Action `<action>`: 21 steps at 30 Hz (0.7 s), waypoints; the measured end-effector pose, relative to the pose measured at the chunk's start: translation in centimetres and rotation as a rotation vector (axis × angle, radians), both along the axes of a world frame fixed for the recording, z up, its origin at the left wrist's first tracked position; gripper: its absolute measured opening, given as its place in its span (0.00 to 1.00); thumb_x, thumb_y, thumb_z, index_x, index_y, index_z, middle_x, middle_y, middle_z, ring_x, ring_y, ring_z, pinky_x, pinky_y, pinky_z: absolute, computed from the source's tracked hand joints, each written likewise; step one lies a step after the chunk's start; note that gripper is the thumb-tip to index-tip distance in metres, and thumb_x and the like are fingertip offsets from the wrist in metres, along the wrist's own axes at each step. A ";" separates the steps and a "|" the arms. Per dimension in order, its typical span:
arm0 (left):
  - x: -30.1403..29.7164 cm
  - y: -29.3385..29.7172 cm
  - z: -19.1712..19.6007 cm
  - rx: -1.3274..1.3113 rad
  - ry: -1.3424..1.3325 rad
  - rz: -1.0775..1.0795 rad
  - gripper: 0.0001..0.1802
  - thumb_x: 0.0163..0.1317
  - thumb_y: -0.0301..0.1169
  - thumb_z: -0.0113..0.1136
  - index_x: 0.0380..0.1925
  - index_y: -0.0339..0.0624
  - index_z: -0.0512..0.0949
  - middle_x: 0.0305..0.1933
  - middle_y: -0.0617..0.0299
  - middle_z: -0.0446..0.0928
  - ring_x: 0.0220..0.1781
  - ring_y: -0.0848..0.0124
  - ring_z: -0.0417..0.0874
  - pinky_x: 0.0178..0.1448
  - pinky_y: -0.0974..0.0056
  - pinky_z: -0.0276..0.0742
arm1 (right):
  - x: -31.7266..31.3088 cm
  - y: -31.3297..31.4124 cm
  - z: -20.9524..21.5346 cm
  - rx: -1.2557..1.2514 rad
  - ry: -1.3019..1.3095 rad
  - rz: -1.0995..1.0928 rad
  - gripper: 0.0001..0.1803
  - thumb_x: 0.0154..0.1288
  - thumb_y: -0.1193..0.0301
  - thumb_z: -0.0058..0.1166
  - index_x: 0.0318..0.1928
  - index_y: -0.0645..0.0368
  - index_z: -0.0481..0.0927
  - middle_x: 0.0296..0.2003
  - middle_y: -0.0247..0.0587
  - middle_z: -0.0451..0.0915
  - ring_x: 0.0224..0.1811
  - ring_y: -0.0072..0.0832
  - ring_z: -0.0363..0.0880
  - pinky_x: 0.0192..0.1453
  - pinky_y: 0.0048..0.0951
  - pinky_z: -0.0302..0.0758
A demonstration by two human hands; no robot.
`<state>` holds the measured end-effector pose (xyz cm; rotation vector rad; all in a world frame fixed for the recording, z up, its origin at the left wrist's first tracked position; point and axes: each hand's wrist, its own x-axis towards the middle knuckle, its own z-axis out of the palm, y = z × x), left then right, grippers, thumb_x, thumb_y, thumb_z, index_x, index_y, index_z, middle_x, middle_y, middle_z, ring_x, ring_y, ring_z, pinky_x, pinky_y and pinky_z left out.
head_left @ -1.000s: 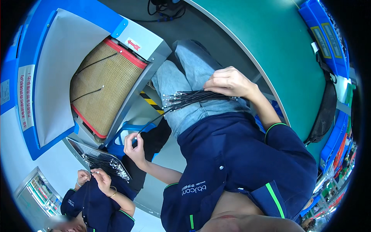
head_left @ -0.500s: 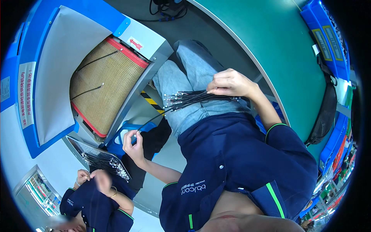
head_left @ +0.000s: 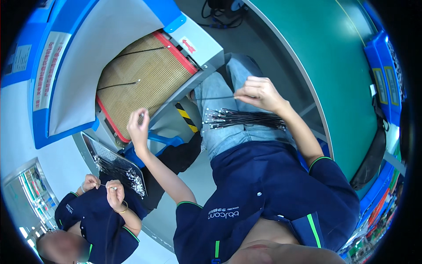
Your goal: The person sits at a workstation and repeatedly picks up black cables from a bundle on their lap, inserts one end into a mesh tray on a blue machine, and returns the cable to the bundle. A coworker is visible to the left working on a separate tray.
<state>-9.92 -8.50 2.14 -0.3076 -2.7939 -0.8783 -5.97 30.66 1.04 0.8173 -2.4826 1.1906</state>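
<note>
My left hand (head_left: 138, 126) is raised beside the lower edge of a tan mesh conveyor belt (head_left: 145, 94), its fingers pinched on a small metal-tipped wire end. My right hand (head_left: 259, 92) hovers over my lap and pinches a single thin wire (head_left: 215, 97) that runs out to the left. Just below it, a bundle of black wires with metal tips (head_left: 241, 119) lies across my jeans. Two thin wires (head_left: 118, 84) lie on the belt.
The belt runs into a grey and blue machine housing (head_left: 92, 48). At the lower left a co-worker's hands (head_left: 107, 189) work on a wire beside a grey tray of wires (head_left: 116, 167). A green curved table (head_left: 334, 61) lies to my right.
My left hand has risen from near my knee toward the belt's edge. My right hand has lifted off the bundle, drawing out one wire.
</note>
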 end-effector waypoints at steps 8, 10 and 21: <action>-12.3 -4.7 -0.7 -0.025 -0.055 -0.025 0.07 0.59 0.28 0.61 0.36 0.36 0.79 0.37 0.56 0.80 0.39 0.64 0.81 0.46 0.64 0.74 | -6.9 -7.4 -3.6 -0.145 -0.015 -0.192 0.06 0.51 0.71 0.65 0.31 0.54 0.83 0.29 0.31 0.77 0.36 0.30 0.74 0.42 0.31 0.73; -14.6 -5.5 -1.3 -0.033 -0.099 -0.031 0.07 0.59 0.28 0.61 0.35 0.36 0.79 0.38 0.55 0.80 0.41 0.63 0.81 0.47 0.64 0.74 | -8.0 -8.7 -4.3 -0.161 -0.018 -0.225 0.06 0.50 0.71 0.65 0.31 0.54 0.83 0.32 0.32 0.77 0.39 0.31 0.74 0.45 0.32 0.73; -18.5 -9.4 -5.6 -0.169 -0.080 -0.066 0.10 0.58 0.31 0.62 0.39 0.42 0.80 0.54 0.53 0.74 0.58 0.58 0.74 0.61 0.58 0.69 | -10.0 -11.9 -5.7 -0.009 0.046 -0.290 0.10 0.46 0.73 0.66 0.32 0.57 0.82 0.40 0.35 0.75 0.49 0.35 0.73 0.57 0.38 0.69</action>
